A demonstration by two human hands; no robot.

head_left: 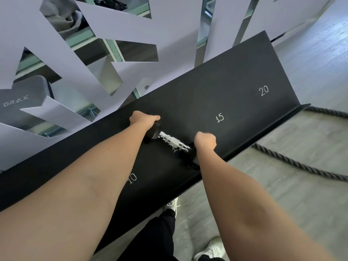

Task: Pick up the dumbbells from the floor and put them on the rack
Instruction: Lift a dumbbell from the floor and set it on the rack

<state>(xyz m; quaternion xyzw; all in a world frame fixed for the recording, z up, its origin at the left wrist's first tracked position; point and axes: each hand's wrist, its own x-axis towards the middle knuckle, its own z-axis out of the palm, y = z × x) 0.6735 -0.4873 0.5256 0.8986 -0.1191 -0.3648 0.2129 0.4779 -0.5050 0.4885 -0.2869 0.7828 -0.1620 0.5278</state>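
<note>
One dumbbell (pixel 173 142) on the rack (pixel 235 87), lying between marks 10 and 15, both hands on it. Left hand (pixel 144 119) fingers wrapped over the far head; right hand (pixel 205 143) fingers curled shut on the near head.

Risks (judgement): shelf slopes toward the front lip, so early release could let it roll or jar against the lip; fingers under a head could get pinched.

Count: 1 dumbbell, 2 hands, 1 rack, 3 readable marks (10, 15, 20), 1 rope (pixel 301 164) on the floor.
</note>
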